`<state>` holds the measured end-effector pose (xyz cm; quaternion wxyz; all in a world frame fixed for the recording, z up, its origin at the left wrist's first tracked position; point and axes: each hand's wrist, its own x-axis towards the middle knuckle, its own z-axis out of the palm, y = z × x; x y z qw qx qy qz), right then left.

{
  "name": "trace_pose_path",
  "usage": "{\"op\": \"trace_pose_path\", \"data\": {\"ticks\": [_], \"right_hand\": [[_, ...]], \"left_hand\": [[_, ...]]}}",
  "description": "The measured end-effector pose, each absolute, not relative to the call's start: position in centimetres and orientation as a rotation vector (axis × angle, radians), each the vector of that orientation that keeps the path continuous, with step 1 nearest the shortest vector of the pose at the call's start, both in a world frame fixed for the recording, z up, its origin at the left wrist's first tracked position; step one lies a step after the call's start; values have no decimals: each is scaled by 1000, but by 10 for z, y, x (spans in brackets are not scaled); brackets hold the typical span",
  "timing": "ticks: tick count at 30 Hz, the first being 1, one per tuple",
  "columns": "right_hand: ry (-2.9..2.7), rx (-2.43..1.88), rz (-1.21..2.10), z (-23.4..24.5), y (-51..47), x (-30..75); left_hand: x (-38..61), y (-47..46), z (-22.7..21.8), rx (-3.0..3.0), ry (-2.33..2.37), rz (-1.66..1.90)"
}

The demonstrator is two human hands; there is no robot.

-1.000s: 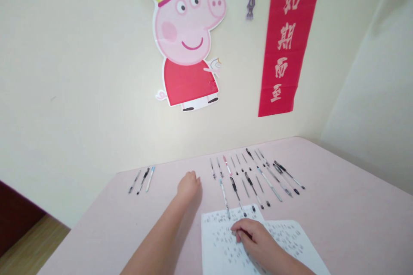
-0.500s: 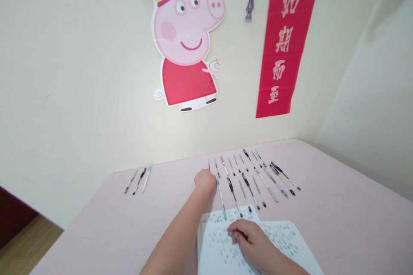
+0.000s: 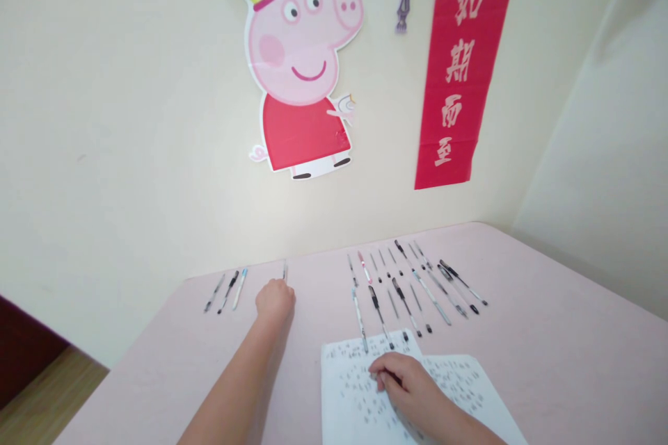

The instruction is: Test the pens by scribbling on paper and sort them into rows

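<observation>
My left hand (image 3: 275,300) is closed around a slim pen (image 3: 284,269), whose upper end sticks out beyond the fingers; the lower part is hidden. It is over the table between two sets of pens. To its left lie a grey pen (image 3: 214,293), a black pen (image 3: 228,291) and a blue-capped white pen (image 3: 240,288). My right hand (image 3: 404,384) rests curled on a handwritten sheet (image 3: 355,410); whether anything is inside its fingers is hidden. Just past it, a blue-and-white pen (image 3: 359,320) and a black-gripped pen (image 3: 380,316) reach the sheet's top edge.
Several pens and refills, among them a pink pen (image 3: 364,268) and a black pen (image 3: 406,306), lie in two rows on the pink table (image 3: 563,334). A pale wall (image 3: 156,118) rises behind, bearing a cartoon pig cutout (image 3: 305,83) and a red banner (image 3: 464,76).
My left hand has moved left with the slim pen from the left end of the back row, toward the group of pens on the left. My right hand has stayed on the sheet.
</observation>
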<state>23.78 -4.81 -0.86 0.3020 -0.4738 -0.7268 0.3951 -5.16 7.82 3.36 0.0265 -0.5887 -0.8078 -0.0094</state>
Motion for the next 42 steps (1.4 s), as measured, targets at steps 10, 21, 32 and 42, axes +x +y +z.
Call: {"op": "trace_pose_path", "data": {"ticks": [10,21,32,42], "right_hand": [[-1933,-1239,1043,-11,-46,238],[-1919,-1253,1053,-12,-48,238],[-1925,-1242,1056,-7,-48,237],[-1947,-1251,1029,-7,-48,237]], "left_hand": [[-131,73,24,-1582,-2677,61],[-144,74,24,-1610,-2667,95],[-87,64,47,-1709,-2515,-7],[56,30,26,-2418,-2188,-91]]}}
